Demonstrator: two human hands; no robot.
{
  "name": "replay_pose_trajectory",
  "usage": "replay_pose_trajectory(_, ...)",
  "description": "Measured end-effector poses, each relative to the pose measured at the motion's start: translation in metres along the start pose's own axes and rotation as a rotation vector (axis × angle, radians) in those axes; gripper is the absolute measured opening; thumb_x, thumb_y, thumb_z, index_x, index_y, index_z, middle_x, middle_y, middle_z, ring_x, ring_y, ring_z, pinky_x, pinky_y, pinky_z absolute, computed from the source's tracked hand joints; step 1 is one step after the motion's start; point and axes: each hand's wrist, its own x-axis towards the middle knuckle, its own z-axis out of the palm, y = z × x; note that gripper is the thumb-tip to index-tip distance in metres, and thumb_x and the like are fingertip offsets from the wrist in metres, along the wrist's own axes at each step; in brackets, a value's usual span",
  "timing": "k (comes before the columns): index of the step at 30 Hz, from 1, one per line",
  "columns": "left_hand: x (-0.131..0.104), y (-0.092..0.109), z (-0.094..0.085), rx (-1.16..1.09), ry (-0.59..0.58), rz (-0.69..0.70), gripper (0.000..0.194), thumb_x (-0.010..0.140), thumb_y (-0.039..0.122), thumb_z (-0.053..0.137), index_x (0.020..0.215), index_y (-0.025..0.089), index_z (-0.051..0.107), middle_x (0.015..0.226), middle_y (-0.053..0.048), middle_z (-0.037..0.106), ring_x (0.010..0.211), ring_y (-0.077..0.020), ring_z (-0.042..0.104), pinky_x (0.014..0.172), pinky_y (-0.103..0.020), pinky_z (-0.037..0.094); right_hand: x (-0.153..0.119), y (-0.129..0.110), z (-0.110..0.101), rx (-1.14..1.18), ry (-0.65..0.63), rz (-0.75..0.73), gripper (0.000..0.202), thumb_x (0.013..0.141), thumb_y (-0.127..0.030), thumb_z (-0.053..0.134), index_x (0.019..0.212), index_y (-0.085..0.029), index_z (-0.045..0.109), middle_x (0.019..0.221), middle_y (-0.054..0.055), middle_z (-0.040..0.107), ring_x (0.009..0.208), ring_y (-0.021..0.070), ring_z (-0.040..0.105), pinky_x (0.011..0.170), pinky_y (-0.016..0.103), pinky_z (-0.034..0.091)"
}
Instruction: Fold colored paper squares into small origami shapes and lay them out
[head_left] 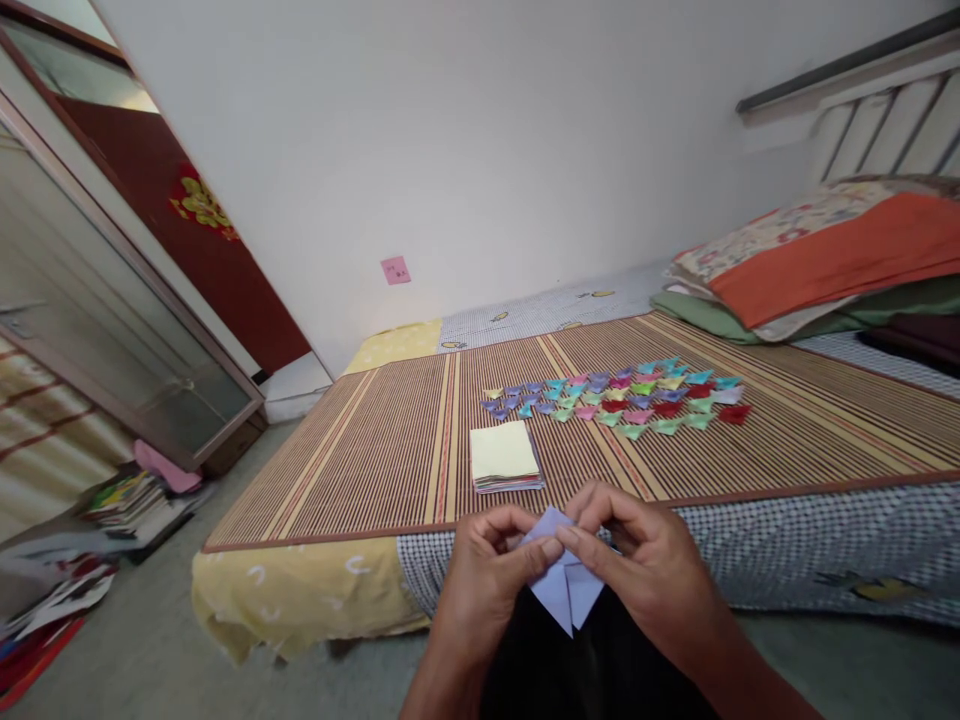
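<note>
Between my two hands, just past the bed's front edge, is a lavender sheet of folded paper [556,592], shaped like a diamond with a slit at its lower point. My left hand [491,570] pinches its left side, thumb on top. From the right, my right hand [637,550] grips the other side, its thumb meeting the left thumb near the middle. The fingers behind the paper are partly hidden. Beyond the hands lies a stack of square paper [505,452], pale yellow on top. To its right, several small folded paper pieces [615,395] in many colours stand in rows.
A striped bamboo mat [360,460] covers the bed. Pillows [825,250] are piled at the right, against the headboard. A pink note [395,270] sticks to the wall. Books [131,505] and other items lie on the left by a glass-panelled door [112,260].
</note>
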Motion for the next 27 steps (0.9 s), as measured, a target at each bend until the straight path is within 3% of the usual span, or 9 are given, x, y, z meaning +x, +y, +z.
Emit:
replay_pose_trajectory(18,-0.0003,-0.0072,0.0008,-0.05,0.048,0.03,0.033,0.059,0.032,0.097,0.066,0.012,0.072,0.06,-0.001,0.069,0.052,-0.0091,0.057,0.054,-0.02,0.043,0.0035,-0.0052,0.0015,0.049,0.013,-0.025,0.027,0.088,-0.026,0.073,0.066,-0.021,0.059,0.077,0.002,0.065,0.072,0.0175,0.064,0.065,0.027,0.05)
replay_pose_trajectory(24,0.0005,-0.005,0.0043,-0.047,0.08,0.008,0.036,0.058,0.036,0.098,0.066,0.012,0.071,0.057,-0.001,0.068,0.05,-0.009,0.056,0.052,-0.02,0.044,0.0035,-0.0043,0.0052,-0.058,0.05,-0.04,0.026,0.089,-0.025,0.07,0.066,-0.021,0.057,0.072,0.001,0.063,0.069,0.0172,0.062,0.063,0.028,0.048)
replay_pose_trajectory(27,0.0023,-0.0052,0.0032,-0.08,0.104,0.036,0.036,0.059,0.035,0.097,0.067,0.012,0.071,0.061,-0.001,0.07,0.052,-0.0096,0.058,0.054,-0.02,0.046,0.0046,-0.0035,0.0061,-0.107,0.098,-0.003,0.015,0.083,-0.025,0.074,0.076,-0.021,0.061,0.074,0.0,0.064,0.071,0.0178,0.063,0.065,0.028,0.05)
